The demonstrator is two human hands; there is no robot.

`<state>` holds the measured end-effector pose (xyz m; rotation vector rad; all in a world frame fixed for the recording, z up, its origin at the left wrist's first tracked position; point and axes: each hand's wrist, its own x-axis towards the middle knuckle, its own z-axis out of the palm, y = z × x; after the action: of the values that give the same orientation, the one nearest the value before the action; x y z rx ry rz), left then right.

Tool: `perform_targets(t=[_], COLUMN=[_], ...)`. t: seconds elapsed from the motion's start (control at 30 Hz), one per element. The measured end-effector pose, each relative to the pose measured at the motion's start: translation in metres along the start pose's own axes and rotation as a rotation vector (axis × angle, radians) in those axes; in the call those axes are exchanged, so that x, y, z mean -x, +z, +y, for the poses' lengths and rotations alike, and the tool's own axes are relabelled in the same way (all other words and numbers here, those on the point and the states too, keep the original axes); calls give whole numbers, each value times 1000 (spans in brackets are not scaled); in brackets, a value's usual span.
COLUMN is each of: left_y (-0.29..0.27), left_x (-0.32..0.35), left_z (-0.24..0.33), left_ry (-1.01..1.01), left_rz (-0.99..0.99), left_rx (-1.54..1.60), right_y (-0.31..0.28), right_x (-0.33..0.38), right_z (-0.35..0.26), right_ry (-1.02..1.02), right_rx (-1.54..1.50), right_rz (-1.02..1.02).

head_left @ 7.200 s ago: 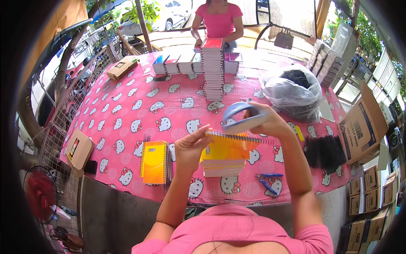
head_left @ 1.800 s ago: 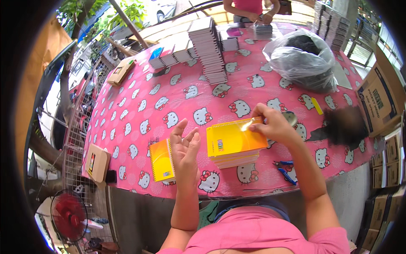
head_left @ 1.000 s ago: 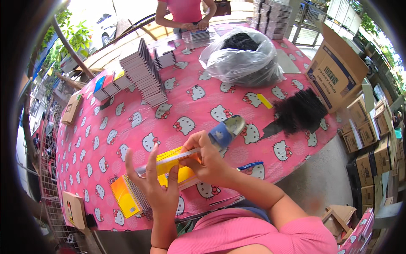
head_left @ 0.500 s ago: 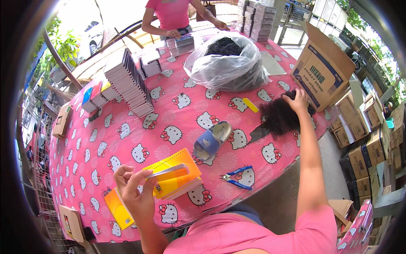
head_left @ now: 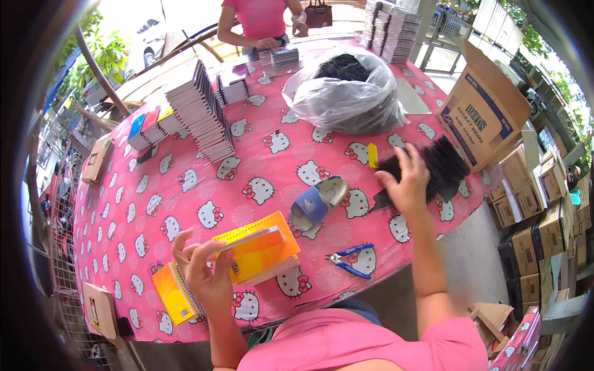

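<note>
My left hand pinches a thin memo pad by its left end, over a small stack of yellow-orange memo pads with punched holes along the top edge. My right hand is spread above the left part of a pile of black plastic spiral coils, and no coil shows in its fingers. Left of my left hand lies a yellow spiral-bound notebook. A blue slipper sits beyond the stack. Blue-handled pliers lie open to its right.
A plastic bag of black coils stands at the far middle, a cardboard box at the right. Tall notebook stacks rise on the far left. A yellow strip lies by the coils. Across the table, a person handles notebooks.
My right hand has drawn back leftward from the far end of the coil pile, its fingers spreading. My left hand keeps its pinch on the memo pad. The view has shifted slightly.
</note>
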<state>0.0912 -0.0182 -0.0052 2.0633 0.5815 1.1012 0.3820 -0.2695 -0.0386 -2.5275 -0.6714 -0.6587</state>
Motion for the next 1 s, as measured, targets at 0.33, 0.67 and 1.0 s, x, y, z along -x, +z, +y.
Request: perform_targets(t=[0.33, 0.67, 1.0], left_y=[12, 11, 21], left_x=[14, 9, -7], left_z=[7, 43, 60], left_ry=[-91, 190, 204], left_rz=[90, 94, -136], left_rx=[206, -334, -185], right_y=[-3, 8, 68], right_x=[63, 76, 2], right_z=[-186, -185, 29], right_ry=[-158, -392, 173], right_rx=[-1321, -989, 107], right_rz=[-842, -418, -211])
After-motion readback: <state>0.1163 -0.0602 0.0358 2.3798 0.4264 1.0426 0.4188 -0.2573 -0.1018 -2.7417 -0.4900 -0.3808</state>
